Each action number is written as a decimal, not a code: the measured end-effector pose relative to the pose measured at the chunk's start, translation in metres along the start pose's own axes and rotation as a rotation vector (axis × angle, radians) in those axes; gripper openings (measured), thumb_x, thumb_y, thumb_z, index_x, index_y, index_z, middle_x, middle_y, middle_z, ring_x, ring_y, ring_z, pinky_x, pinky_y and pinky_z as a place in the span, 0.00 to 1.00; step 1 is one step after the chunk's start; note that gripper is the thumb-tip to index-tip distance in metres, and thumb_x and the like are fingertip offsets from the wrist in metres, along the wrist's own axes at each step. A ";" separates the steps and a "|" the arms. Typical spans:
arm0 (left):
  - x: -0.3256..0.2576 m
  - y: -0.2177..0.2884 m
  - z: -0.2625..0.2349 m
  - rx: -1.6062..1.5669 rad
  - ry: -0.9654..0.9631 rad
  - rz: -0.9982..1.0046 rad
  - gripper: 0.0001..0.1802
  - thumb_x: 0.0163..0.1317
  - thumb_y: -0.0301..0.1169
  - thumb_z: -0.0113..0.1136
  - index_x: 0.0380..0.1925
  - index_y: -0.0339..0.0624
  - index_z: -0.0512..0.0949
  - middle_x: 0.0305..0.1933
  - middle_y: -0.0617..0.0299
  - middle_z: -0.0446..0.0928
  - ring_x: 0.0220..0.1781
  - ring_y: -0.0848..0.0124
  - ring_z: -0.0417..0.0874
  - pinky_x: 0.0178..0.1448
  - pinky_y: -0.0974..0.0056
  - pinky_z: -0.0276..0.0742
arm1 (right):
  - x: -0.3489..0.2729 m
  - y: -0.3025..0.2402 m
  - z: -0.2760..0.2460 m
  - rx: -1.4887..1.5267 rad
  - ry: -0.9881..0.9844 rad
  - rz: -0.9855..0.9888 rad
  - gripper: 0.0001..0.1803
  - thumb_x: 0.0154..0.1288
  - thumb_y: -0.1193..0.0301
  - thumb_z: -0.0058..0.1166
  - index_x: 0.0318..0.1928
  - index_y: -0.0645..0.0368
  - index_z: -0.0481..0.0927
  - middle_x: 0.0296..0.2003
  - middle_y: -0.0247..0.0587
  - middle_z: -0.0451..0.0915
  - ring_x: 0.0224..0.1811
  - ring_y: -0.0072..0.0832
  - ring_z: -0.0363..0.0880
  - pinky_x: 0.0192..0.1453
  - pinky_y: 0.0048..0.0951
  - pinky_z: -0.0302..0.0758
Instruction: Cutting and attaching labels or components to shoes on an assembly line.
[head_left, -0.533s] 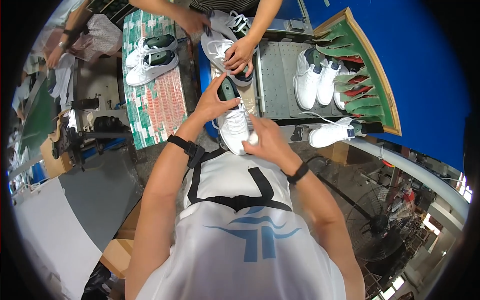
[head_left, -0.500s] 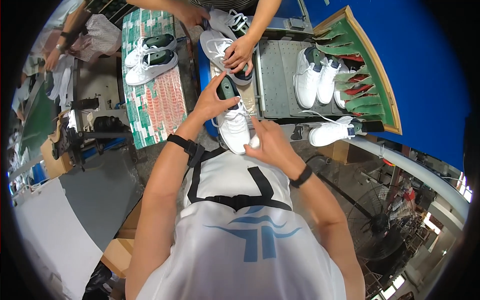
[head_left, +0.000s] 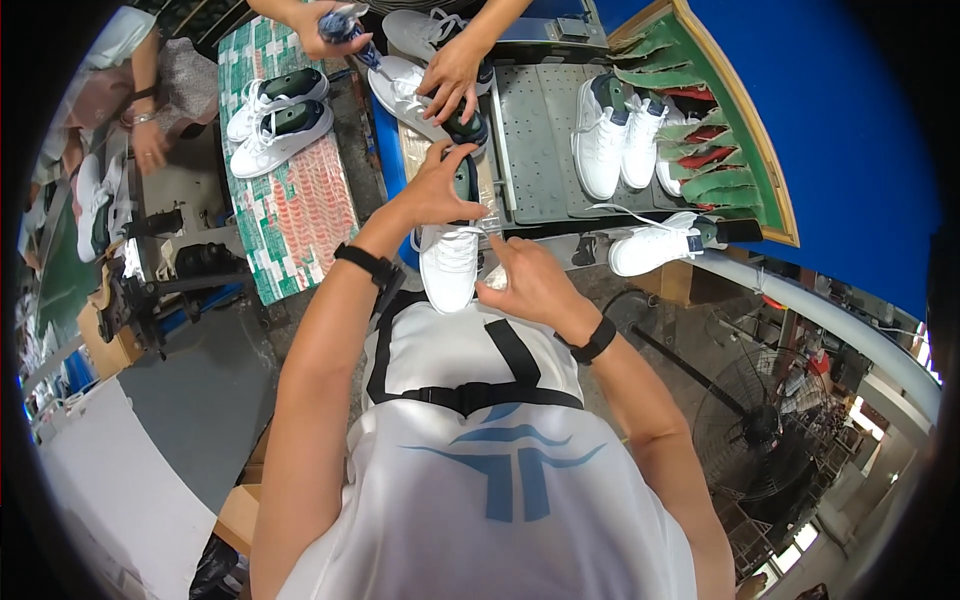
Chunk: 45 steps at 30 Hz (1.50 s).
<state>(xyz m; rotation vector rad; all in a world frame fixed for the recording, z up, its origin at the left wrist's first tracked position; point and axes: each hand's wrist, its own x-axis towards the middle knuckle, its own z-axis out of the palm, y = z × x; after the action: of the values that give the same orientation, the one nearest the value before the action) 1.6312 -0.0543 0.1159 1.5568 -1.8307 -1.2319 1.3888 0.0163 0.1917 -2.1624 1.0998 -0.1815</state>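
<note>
A white sneaker [head_left: 450, 268] with a dark green insert in its collar lies toe toward me at the near end of the work surface. My left hand [head_left: 437, 190] curves around its collar, thumb and fingers on either side of the opening. Beside the laces, my right hand [head_left: 538, 282] has its fingers curled where a white shoelace [head_left: 484, 231] runs to them; its thumb stands apart near the toe. Just beyond, a co-worker's hand [head_left: 453, 78] rests on another white sneaker [head_left: 402, 90]. The co-worker's other hand [head_left: 330, 28] grips a dark blue, bottle-like object [head_left: 346, 30].
At left, a pair of white sneakers [head_left: 282, 140] sits on a taped green-and-red board [head_left: 320, 205]. Several sneakers [head_left: 600, 150] stand on a grey metal plate [head_left: 535, 130] before a frame with green flaps [head_left: 725, 160]. Another sneaker [head_left: 652, 247] lies at right, above a fan [head_left: 755, 425].
My hands and the sneaker appear slightly farther left, and the whole view has shifted. The co-worker's left-side hand has raised the dark blue object away from the shoes.
</note>
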 end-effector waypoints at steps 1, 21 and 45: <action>-0.002 -0.005 -0.001 -0.043 0.010 0.021 0.55 0.48 0.43 0.83 0.77 0.41 0.67 0.73 0.44 0.69 0.79 0.46 0.68 0.81 0.52 0.67 | -0.004 -0.001 -0.005 -0.001 0.000 0.001 0.44 0.59 0.55 0.71 0.65 0.79 0.76 0.42 0.65 0.83 0.48 0.58 0.83 0.55 0.50 0.80; -0.042 -0.003 -0.023 0.073 0.223 -0.174 0.59 0.49 0.57 0.79 0.80 0.49 0.66 0.80 0.46 0.69 0.82 0.47 0.69 0.80 0.49 0.70 | -0.008 -0.051 -0.002 0.229 0.013 -0.135 0.47 0.57 0.60 0.72 0.74 0.70 0.72 0.48 0.58 0.82 0.52 0.54 0.81 0.61 0.46 0.76; -0.045 -0.001 -0.014 0.177 0.255 -0.151 0.56 0.52 0.55 0.78 0.78 0.41 0.68 0.78 0.43 0.71 0.80 0.49 0.72 0.80 0.51 0.71 | -0.016 -0.050 0.018 0.130 0.135 -0.023 0.45 0.55 0.59 0.72 0.70 0.73 0.76 0.46 0.57 0.84 0.52 0.53 0.82 0.62 0.46 0.78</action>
<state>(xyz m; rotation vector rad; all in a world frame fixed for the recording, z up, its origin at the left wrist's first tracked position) 1.6555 -0.0168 0.1316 1.8832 -1.7205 -0.9011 1.4187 0.0575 0.2133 -2.0721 1.1070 -0.4039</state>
